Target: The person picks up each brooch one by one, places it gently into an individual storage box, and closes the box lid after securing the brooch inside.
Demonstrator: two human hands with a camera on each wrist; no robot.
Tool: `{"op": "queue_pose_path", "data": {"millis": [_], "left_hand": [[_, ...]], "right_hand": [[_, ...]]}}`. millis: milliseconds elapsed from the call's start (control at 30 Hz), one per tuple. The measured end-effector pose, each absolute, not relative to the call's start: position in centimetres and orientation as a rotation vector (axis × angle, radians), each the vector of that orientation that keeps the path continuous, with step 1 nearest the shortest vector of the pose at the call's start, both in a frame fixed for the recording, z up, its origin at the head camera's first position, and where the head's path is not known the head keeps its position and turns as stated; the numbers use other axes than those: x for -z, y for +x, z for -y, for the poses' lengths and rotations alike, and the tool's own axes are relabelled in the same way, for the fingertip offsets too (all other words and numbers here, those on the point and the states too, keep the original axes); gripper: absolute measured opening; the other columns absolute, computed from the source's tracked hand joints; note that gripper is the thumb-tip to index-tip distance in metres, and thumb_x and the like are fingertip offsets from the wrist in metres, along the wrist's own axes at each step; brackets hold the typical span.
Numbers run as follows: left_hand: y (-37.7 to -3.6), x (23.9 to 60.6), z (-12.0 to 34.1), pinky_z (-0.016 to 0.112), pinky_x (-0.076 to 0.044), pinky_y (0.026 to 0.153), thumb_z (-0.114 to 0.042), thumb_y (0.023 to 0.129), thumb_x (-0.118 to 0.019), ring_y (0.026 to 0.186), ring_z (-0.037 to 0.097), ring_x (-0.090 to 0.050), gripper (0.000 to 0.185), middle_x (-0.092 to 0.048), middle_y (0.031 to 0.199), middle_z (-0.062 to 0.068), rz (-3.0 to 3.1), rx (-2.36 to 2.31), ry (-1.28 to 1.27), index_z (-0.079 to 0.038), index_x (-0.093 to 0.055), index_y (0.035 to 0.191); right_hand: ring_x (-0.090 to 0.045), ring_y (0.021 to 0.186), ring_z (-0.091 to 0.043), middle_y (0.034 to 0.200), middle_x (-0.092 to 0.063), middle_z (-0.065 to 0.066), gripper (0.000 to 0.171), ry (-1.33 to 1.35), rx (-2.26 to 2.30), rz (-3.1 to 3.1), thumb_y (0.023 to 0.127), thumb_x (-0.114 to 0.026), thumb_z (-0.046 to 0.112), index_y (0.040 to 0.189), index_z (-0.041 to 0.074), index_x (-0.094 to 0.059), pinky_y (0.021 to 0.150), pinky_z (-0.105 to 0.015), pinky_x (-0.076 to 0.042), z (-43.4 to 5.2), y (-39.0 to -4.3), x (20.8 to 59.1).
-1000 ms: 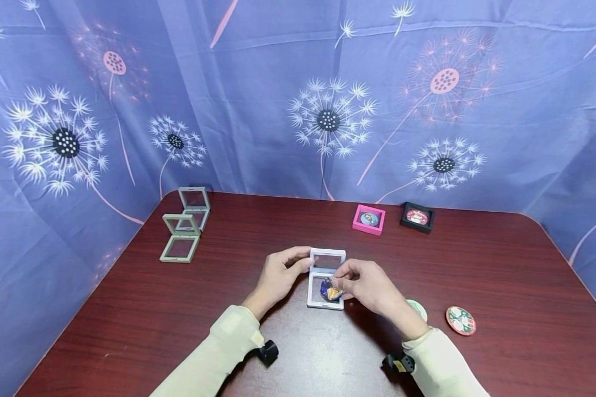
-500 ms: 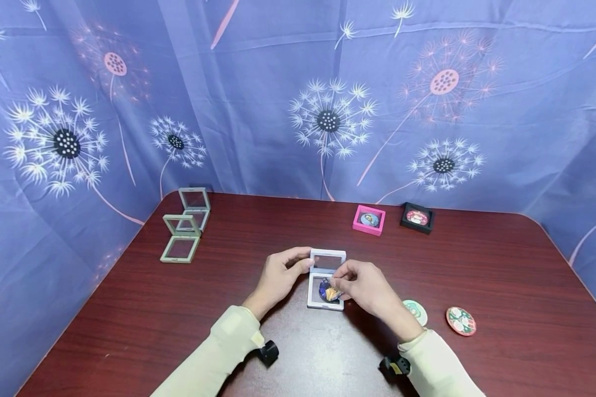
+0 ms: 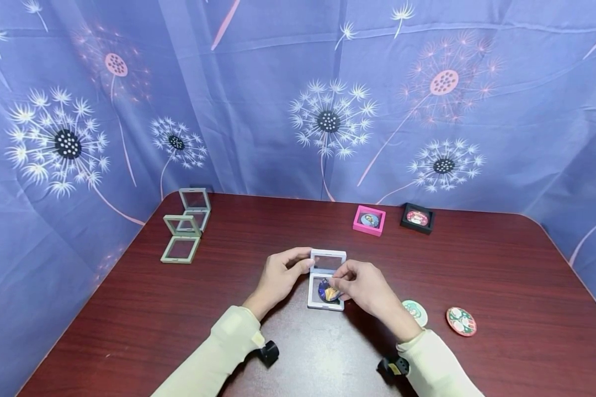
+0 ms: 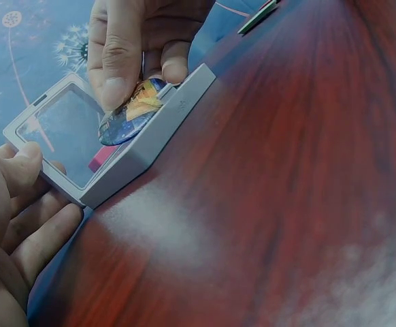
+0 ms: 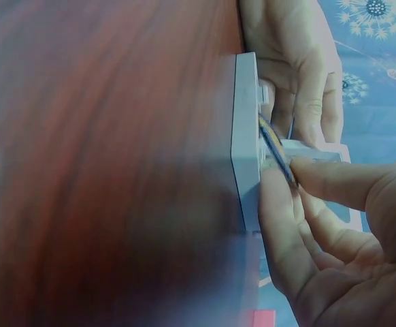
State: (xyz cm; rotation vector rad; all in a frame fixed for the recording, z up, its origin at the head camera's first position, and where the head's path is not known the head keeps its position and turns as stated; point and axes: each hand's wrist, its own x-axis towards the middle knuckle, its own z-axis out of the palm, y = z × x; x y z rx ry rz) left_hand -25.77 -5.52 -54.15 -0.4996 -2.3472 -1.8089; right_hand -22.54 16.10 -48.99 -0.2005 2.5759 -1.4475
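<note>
Badge [image 3: 329, 291] pinched by right hand [image 3: 365, 286] fingers [image 4: 116, 65], tilted over white case [image 3: 325, 281], left hand [image 3: 278, 275] gripping lid [image 3: 328, 258]

**Open table, edges cluttered**

Both hands crowd the white case [image 3: 326, 280] at centre. Bare table [image 3: 258, 226] behind and to the left. Green cases [image 3: 185, 227] block the far left corner; pink box [image 3: 369, 219] and black box [image 3: 417, 217] far right. Two badges [image 3: 438, 316] near right, seemingly flat.
</note>
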Motion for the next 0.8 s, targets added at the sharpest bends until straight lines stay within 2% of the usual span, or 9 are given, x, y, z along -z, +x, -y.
{"op": "queue_pose_path", "data": {"millis": [800], "left_hand": [[-25.80,54.23,5.51,0.024,-0.060,0.083,-0.009,0.099,-0.077,0.097,0.016,-0.074,0.027,-0.080,0.108,0.005,2.336,1.817,-0.510,-0.004,-0.077,0.126]], "right_hand": [[-0.068,0.061,-0.016,0.072,-0.069,0.000,0.014,-0.214,1.413,-2.610,0.094,-0.082,0.009,0.087,0.006,-0.070,0.057,-0.029,-0.057,-16.24,-22.54,49.23]]}}
